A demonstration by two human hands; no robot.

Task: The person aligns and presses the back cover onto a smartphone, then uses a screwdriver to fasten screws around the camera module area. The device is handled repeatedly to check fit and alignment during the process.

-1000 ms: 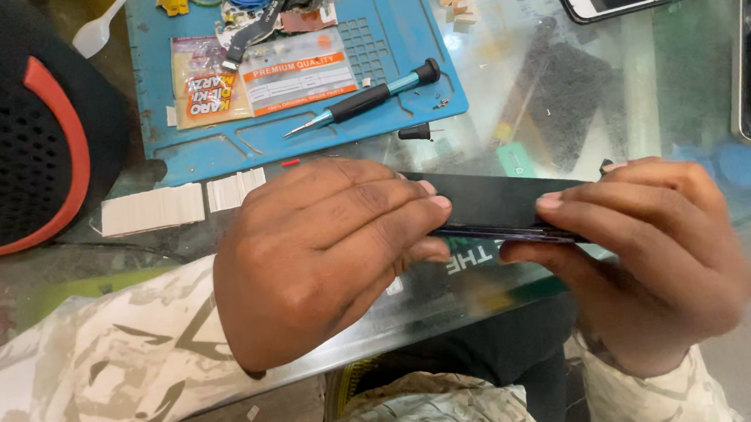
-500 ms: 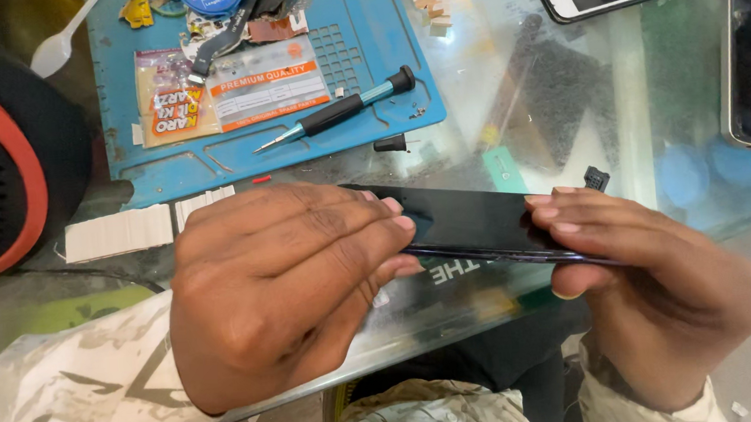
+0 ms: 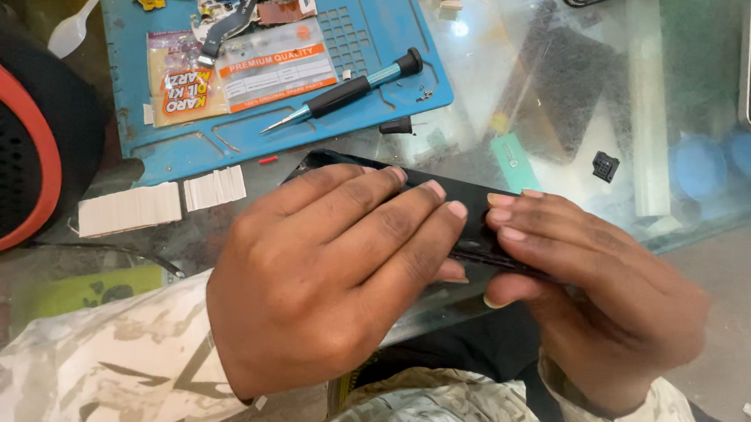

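We clamp the black phone (image 3: 473, 217) between our left hand (image 3: 327, 276) and right hand (image 3: 593, 293), fingers pressed on it, just below the blue mat (image 3: 386, 104) holding a screwdriver (image 3: 345, 91).

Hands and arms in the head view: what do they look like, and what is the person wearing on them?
Both hands are bare, with no gloves, rings or watch in view. The left hand and right hand have short, pale fingernails. The left sleeve is a long one in pale cream cloth, with a mottled grey and tan camouflage-like print and dark streaks. The right sleeve shows the same print at the wrist.
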